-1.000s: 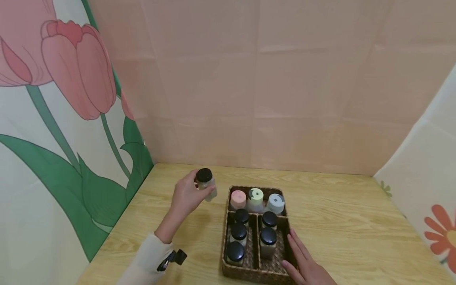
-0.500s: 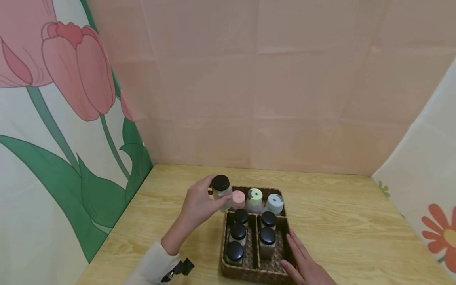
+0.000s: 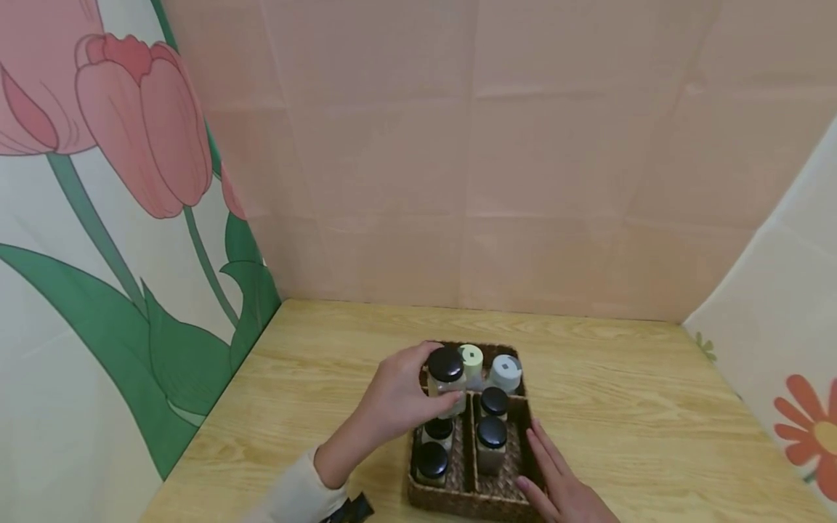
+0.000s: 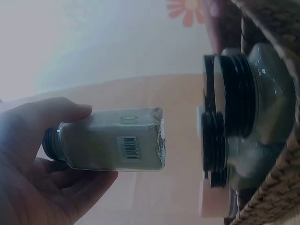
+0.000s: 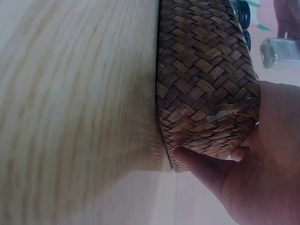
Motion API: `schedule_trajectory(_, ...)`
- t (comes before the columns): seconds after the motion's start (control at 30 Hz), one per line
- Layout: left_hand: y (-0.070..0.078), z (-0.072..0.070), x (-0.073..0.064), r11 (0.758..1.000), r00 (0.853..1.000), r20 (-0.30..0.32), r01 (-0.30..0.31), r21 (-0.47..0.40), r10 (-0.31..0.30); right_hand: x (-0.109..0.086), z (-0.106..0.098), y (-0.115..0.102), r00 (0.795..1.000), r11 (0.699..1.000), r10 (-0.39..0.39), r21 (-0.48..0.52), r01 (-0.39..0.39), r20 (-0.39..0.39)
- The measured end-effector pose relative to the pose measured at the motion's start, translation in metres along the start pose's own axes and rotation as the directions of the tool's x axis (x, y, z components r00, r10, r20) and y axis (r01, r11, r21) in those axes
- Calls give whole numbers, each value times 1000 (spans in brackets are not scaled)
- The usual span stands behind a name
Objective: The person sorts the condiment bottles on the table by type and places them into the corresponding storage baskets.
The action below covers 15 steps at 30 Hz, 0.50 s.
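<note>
My left hand [image 3: 399,396] grips a square clear spice jar [image 3: 447,367] with a black lid, above the back left part of a woven basket [image 3: 467,501]. In the left wrist view, the jar [image 4: 112,145] has pale contents and a barcode label, and its base is apart from the jars below. My right hand [image 3: 564,483] holds the basket's front right corner. The right wrist view shows a finger against the woven outer wall [image 5: 201,79]. Two black-lidded jars [image 3: 492,432] stand in the right compartment; at least two more [image 3: 431,461] stand in the left one, partly hidden.
The back compartment holds bottles with a pale green cap [image 3: 471,357] and a pale blue cap [image 3: 506,372]. A pink cap [image 4: 213,199] shows in the left wrist view. The wooden table [image 3: 628,414] meets a pink cloth backdrop [image 3: 471,181].
My left hand has carried the jar rightward and toward me, from beside the basket to over it. It now hides the pink cap in the head view. My right hand has stayed in place.
</note>
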State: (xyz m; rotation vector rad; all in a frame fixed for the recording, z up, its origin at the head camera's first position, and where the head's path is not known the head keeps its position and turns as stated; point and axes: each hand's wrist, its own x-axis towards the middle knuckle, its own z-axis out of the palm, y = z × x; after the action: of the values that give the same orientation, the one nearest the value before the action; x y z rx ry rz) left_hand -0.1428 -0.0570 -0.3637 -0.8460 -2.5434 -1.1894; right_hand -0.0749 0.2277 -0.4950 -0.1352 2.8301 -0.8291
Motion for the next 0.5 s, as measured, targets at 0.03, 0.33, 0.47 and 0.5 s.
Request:
schedule_trajectory(0.03,2,1,0,1000,1000,17,6,-3,-6,0,0,0,1000,1000,-1,-3,1,-1)
schedule_trajectory(0.33,17,15,0,1000,991,135,15,19,-17,1,1,0,1000,1000,0,-14,0,-10)
schedule_trajectory(0.47,21,22,0,1000,981,192,-1,17,-2,1,1,0,1000,1000,-5,-14,5,-13)
schedule_trajectory(0.5,22,24,0,1000,979,202,-11,9,9,1,1,0,1000,1000,-11,-10,11,-15)
